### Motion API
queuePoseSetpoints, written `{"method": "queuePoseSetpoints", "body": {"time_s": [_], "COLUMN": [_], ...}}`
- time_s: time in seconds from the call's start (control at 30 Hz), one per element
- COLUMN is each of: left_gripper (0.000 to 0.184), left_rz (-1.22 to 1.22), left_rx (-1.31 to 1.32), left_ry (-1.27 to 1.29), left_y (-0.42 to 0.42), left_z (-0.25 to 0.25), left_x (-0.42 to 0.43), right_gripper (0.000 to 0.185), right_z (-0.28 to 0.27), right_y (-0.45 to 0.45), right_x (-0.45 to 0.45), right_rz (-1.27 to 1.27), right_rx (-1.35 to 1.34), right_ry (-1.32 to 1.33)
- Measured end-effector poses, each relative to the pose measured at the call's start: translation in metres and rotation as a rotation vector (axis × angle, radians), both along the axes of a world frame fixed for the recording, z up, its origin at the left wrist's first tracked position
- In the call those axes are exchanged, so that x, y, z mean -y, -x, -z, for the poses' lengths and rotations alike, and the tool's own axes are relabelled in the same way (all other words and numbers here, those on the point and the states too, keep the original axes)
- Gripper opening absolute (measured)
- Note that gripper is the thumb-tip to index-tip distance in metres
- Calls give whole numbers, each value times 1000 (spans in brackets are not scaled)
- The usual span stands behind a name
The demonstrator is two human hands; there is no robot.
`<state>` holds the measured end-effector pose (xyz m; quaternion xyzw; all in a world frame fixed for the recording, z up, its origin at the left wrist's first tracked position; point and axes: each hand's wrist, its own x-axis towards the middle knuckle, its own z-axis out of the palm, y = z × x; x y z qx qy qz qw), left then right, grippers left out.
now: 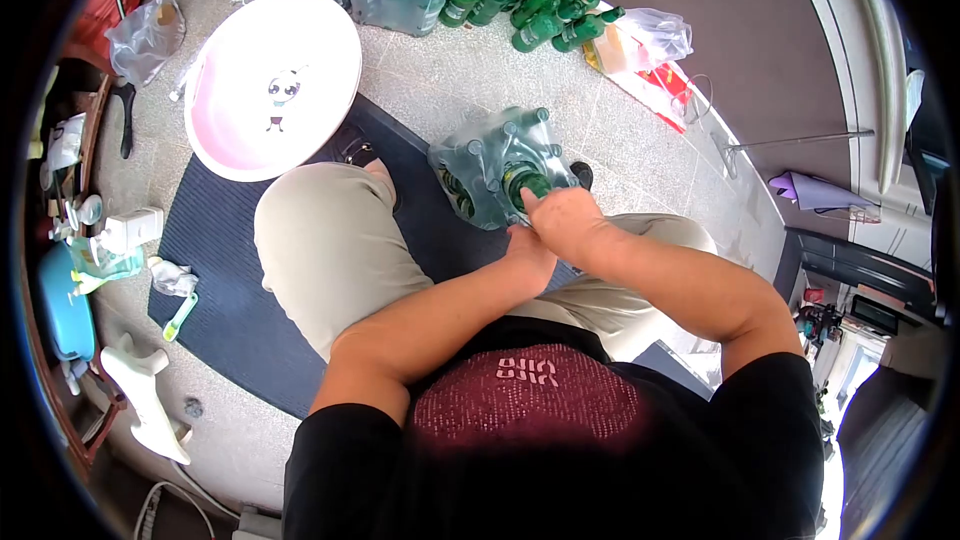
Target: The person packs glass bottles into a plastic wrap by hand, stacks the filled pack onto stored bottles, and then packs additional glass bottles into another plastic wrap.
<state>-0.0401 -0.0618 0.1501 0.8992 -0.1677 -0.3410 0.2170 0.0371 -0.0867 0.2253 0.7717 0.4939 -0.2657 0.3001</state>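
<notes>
A plastic-wrapped pack of bottles [480, 165] stands on the dark mat between my feet. Through an opening in the wrap a green bottle [527, 183] shows at the pack's near right side. My right hand [567, 218] is closed at this opening, its fingers against the green bottle and the film. Just below and to its left, my left hand [530, 255] is closed at the near edge of the wrap, touching my right hand. What the left fingers hold is hidden.
A large pink-and-white basin [285, 85] stands at the upper left. Green bottles [545, 0] and wrapped packs [398, 2] line the top. A white stool [145, 395] is at the lower left, and a metal stand [735, 147] at the right.
</notes>
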Motion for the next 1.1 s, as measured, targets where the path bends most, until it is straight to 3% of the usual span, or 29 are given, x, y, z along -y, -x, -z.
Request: {"method": "queuePoseSetpoints", "body": {"time_s": [0.13,0.2,0.3,0.43,0.57,0.7,0.83,0.87,0.97,1.07,1.1], "left_gripper": [33,33,33,33,26,22,26,33,32,31,31], "left_rz": [14,22,34,59,-17,6,13,44,62,-25,0], "left_rx": [30,36,37,22,109,180,95,53,48,47,40], "left_ry": [-30,-5,-13,17,-11,-7,-9,9,-3,-9,3], "left_y": [-2,-1,1,2,1,10,-1,1,-3,-8,-6], "left_z": [-11,-10,-9,-5,4,0,-2,0,-3,0,-1], "left_x": [-4,-5,-5,-4,-2,-4,-4,-3,-3,-2,-2], "right_gripper": [33,27,38,35,45,45,35,34,30,25,24], "right_z": [-29,-36,-30,-35,-34,-25,-35,-31,-36,-24,-10], "right_y": [-75,-96,-41,-110,-49,-132,-56,-69,-96,-30,-29], "right_x": [-24,-37,-45,-28,-36,-17,-31,-23,-15,-18,-5], "right_rz": [42,120,-73,29,-101,52,-109,-55,75,-59,-95], "right_rx": [-190,-230,-119,-284,-142,-264,-167,-183,-132,-180,-167], "right_ry": [-157,-93,114,-128,45,-95,95,31,-97,-11,-100]}}
